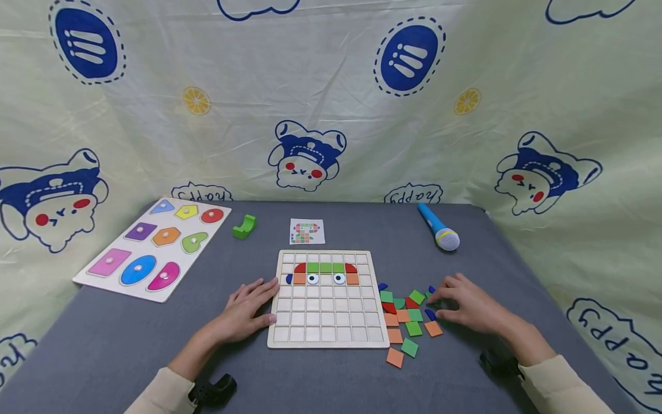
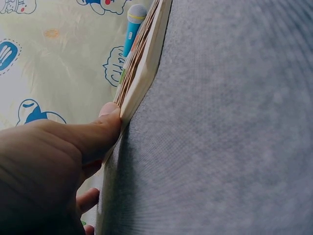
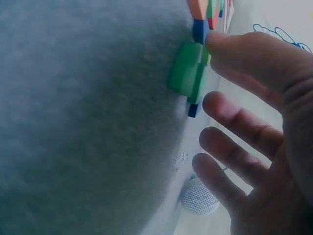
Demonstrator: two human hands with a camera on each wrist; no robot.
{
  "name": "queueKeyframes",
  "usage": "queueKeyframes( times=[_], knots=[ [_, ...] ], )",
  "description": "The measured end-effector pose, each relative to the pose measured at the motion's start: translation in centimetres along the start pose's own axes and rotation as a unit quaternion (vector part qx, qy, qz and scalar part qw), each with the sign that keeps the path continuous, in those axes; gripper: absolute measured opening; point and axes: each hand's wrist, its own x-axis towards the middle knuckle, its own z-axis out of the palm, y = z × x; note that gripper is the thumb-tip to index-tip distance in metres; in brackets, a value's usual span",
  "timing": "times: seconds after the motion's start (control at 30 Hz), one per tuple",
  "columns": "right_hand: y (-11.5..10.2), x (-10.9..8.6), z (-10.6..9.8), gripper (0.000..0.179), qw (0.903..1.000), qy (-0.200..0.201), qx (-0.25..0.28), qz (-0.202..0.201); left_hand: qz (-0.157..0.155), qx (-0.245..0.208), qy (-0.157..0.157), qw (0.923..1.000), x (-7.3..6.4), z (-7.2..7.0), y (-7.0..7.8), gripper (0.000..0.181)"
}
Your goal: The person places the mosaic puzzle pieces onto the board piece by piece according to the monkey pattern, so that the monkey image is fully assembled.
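A pale wooden grid board [image 1: 331,319] lies in the middle of the table. Near its top, red, green and orange tiles, a dark blue piece and two eye tiles [image 1: 339,279] fill some cells. My left hand [image 1: 243,310] rests against the board's left edge, fingers extended; in the left wrist view its thumb [image 2: 102,129] presses the rim. Beside the board's right edge spreads a loose group of tiles [image 1: 403,315]. My right hand [image 1: 476,305] reaches to its right side, fingers loosely bent. Its thumb tip is right at a blue piece [image 3: 199,32] in the right wrist view, near a green tile [image 3: 185,71].
Behind the board lies a small pattern card [image 1: 307,232]. A white shape puzzle [image 1: 170,267] and a green curved block [image 1: 245,227] are at the left. A blue toy microphone [image 1: 437,227] lies at the back right. A printed curtain [image 1: 331,86] hangs behind the table.
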Motion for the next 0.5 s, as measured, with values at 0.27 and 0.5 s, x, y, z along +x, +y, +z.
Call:
queueKeyframes(
  times=[0.27, 0.5],
  knots=[
    [-0.53, 0.02, 0.35, 0.023, 0.9999, -0.010, -0.001, 0.006, 0.004, 0.000, 0.001, 1.0000, -0.06, -0.04, -0.07, 0.064],
    [-0.89, 0.15, 0.49, 0.026, 0.9998, -0.009, -0.017, -0.001, 0.004, 0.001, 0.002, 1.0000, -0.03, 0.04, -0.21, 0.064]
  ],
)
